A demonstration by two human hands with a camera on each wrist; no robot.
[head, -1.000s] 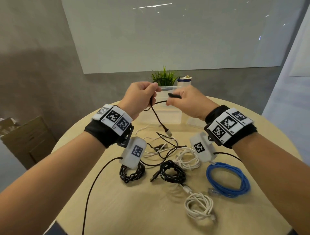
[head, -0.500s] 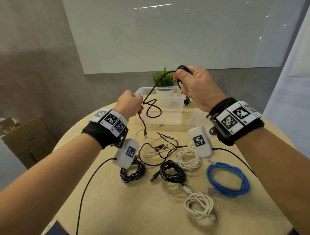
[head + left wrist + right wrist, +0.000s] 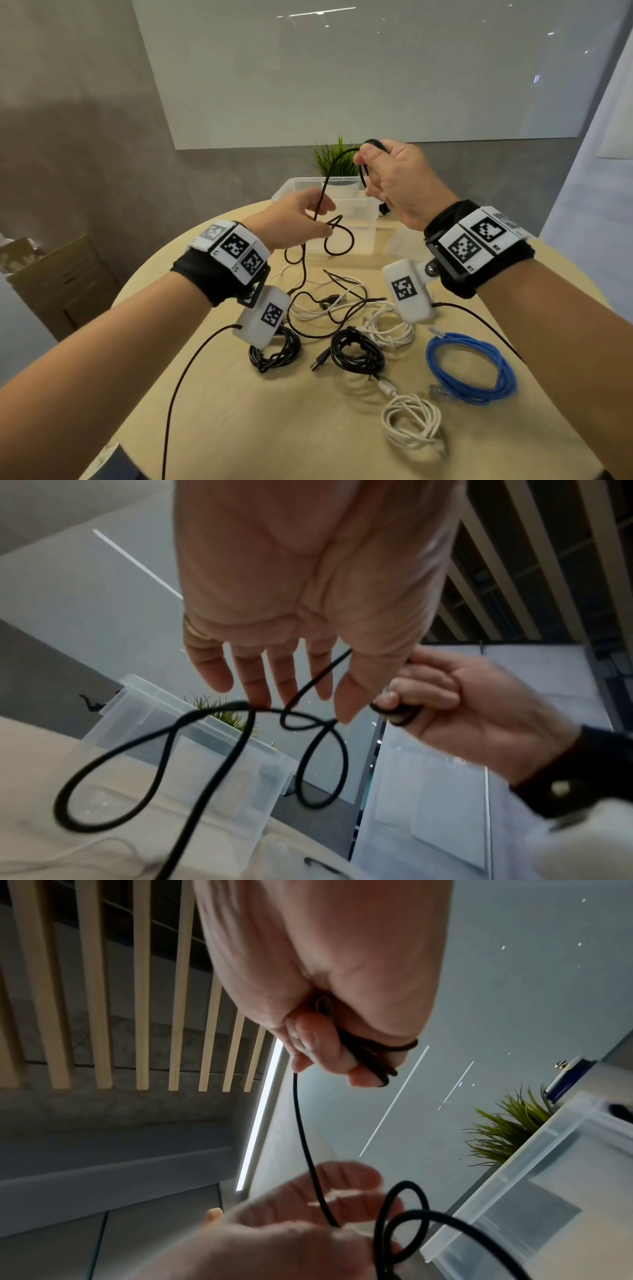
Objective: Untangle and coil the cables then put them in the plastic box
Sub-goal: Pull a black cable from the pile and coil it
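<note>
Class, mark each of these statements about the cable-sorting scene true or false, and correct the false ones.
1. The right hand grips coils of the black cable. True.
2. The left hand is clenched tight round the black cable. False: its fingers are spread and fairly straight, and the cable only runs past them.
3. The blue cable lies inside the plastic box. False: it lies coiled on the table, near the right forearm.
4. A green plant stands behind the box. True.
5. No white cable is coiled yet. False: a white cable lies coiled at the table's near edge.
</note>
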